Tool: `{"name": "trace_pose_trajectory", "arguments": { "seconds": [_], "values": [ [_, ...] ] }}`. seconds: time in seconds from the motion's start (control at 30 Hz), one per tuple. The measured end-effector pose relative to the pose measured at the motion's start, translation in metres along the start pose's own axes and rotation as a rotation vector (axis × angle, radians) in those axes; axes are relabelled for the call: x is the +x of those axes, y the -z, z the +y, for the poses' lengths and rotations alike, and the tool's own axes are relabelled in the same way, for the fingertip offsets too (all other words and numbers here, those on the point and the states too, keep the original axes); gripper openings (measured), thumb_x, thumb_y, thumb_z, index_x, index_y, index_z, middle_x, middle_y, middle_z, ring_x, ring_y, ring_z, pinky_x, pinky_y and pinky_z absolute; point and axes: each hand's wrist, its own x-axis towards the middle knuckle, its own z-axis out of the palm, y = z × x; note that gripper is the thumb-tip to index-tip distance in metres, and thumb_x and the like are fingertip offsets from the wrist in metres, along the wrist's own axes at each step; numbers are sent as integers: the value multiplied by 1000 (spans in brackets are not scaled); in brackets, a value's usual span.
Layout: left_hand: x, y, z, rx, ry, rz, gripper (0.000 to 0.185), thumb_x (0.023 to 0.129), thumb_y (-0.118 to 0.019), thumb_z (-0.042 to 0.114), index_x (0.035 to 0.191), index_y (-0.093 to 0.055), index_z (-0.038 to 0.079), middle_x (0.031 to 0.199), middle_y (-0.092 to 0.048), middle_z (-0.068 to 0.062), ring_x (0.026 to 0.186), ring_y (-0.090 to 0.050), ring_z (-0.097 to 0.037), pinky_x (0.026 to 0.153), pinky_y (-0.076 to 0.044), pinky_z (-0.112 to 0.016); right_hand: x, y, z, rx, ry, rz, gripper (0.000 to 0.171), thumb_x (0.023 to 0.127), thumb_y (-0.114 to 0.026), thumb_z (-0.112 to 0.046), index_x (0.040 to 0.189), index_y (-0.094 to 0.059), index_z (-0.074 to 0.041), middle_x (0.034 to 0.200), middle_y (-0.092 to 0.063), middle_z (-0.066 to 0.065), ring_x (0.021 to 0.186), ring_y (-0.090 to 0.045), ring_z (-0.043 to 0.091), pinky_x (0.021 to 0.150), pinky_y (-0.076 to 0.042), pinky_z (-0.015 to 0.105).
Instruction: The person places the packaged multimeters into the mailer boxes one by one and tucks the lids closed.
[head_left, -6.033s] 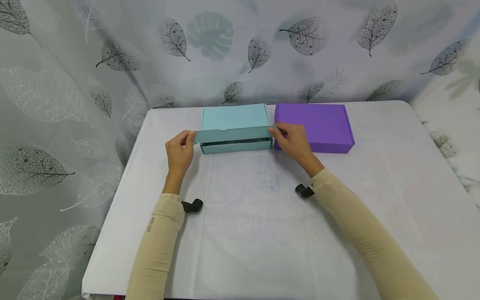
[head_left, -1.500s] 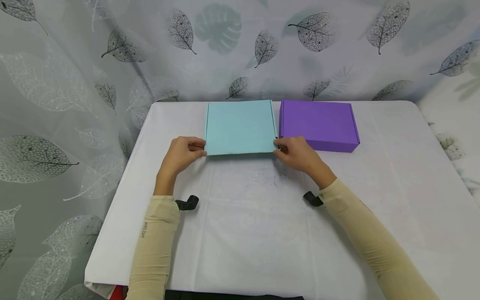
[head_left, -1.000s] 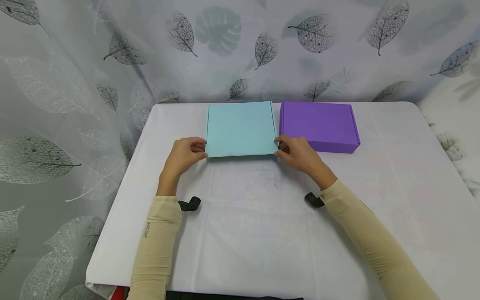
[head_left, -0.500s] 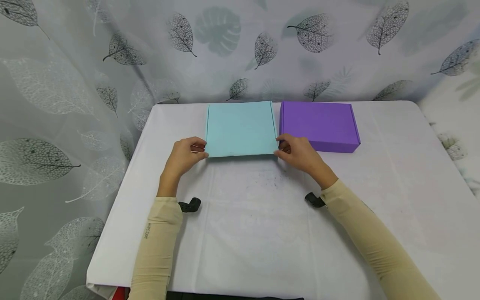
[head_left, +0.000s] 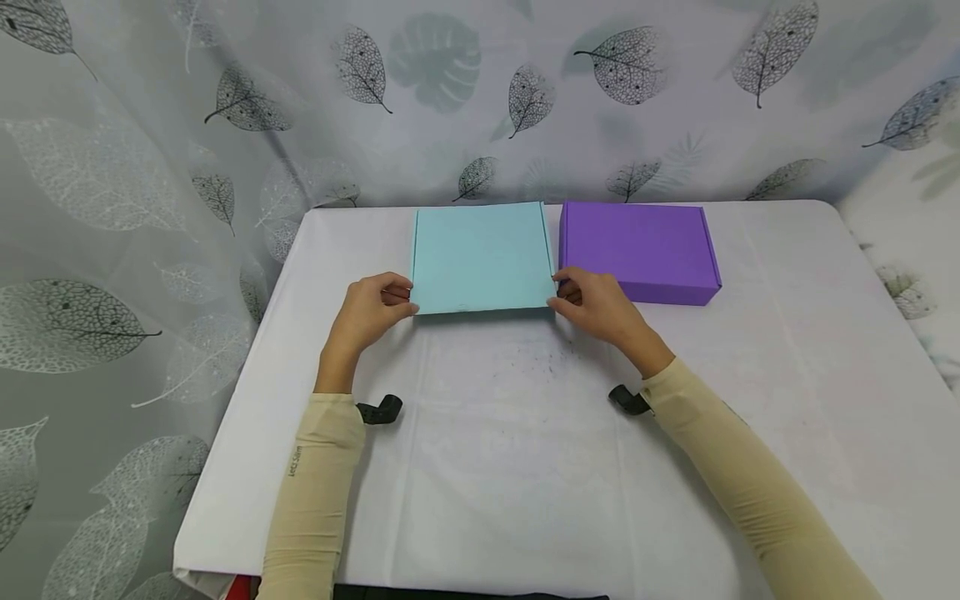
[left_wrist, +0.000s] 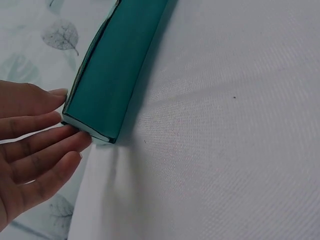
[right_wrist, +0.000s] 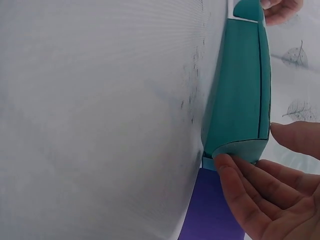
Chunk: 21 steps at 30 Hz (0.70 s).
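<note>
A turquoise cardboard box (head_left: 483, 258) lies near the back of the white-covered table, its lid down flat over the top. My left hand (head_left: 367, 312) holds the lid's front left corner between thumb and fingers; in the left wrist view those fingers (left_wrist: 42, 155) touch the box's end. At the front right corner, my right hand (head_left: 596, 308) pinches the lid edge with thumb and fingers. A rounded side flap (right_wrist: 242, 146) shows beside the right fingertips in the right wrist view. The box's inside is hidden.
A purple box (head_left: 637, 250), lid down, stands close to the right of the turquoise one. Leaf-patterned curtain (head_left: 547, 100) hangs behind the table (head_left: 510, 467) and along its left side. Dark specks (head_left: 543, 362) mark the cloth in front of the boxes.
Six seconds ago the front of the turquoise lid stood raised, with a dark gap beneath; it has since come down over the front. Over the last second both hands stay nearly still.
</note>
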Motion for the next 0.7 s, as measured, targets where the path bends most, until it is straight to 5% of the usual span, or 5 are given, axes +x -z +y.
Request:
{"name": "trace_pose_trajectory", "arguments": {
  "seconds": [0.33,0.7],
  "values": [
    [-1,0,0,-64,14,12,33,91,-79,2,123,-69,-1,114,-72,-15,103,-72,-29,87,-56,-47,1,-1,1,34,-7,16,39,100,-72,-13,132,-61,6,110,-74,20,103,-71,35,86,-57,49],
    [-1,-2,-1,-9,-2,17,33,93,-79,9,123,-69,1,117,-72,-14,107,-70,-31,89,-55,-49,0,1,-1,20,-8,10,38,99,-72,-13,131,-61,6,109,-74,18,101,-71,33,86,-57,48]
  ]
}}
